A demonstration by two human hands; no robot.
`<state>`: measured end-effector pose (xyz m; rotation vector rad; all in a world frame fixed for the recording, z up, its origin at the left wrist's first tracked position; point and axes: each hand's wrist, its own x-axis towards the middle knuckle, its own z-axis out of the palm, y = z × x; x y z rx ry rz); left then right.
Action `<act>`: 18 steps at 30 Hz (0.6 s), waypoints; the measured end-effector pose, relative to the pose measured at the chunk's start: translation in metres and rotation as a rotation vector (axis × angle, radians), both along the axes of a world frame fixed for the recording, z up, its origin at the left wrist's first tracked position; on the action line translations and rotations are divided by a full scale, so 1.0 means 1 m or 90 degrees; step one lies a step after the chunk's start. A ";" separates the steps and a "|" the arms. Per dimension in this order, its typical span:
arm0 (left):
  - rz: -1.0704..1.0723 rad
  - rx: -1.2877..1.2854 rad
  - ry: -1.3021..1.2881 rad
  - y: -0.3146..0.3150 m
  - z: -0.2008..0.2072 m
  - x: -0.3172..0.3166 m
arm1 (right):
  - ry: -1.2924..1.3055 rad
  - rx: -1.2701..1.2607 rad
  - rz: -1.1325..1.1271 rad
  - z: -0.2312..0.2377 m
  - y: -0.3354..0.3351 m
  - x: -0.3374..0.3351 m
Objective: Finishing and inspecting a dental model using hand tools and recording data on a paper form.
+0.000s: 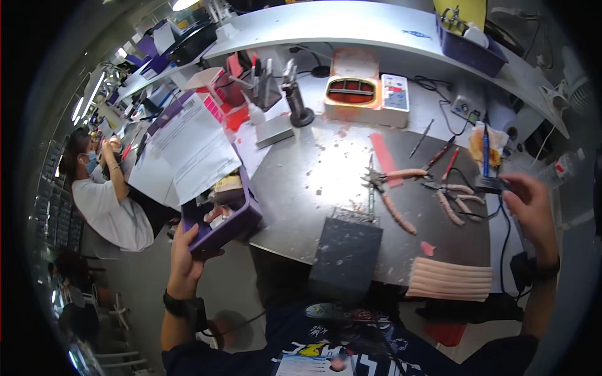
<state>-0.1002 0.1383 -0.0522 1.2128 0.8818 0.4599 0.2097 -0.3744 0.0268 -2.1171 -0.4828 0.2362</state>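
My left hand grips the near end of a purple plastic bin, held tilted off the bench's left edge. Inside the bin lie a pinkish dental model and a yellowish block; printed paper sheets cover its far part. At the bench's right side, my right hand pinches the edge of a small black tool stand. A blue pen-shaped tool stands upright in it, beside a stained tissue. Fingertips partly hide behind the stand.
Pink-handled pliers, a pink wax strip and slim tools lie on the metal bench top. A dark block juts from the front edge near a ridged pink pad. A wax heater stands behind. Another person sits left.
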 end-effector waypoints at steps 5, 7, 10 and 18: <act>-0.008 0.086 -0.088 0.023 0.036 -0.021 | 0.075 0.007 0.267 -0.009 0.138 0.021; 0.006 0.115 -0.089 0.062 0.027 -0.018 | 0.104 -0.029 0.284 -0.023 0.173 0.028; 0.034 0.100 -0.101 0.114 0.031 -0.025 | 0.122 -0.111 0.355 -0.016 0.212 0.023; 0.139 0.197 0.014 0.183 0.013 -0.030 | 0.031 -0.292 0.443 -0.002 0.285 0.017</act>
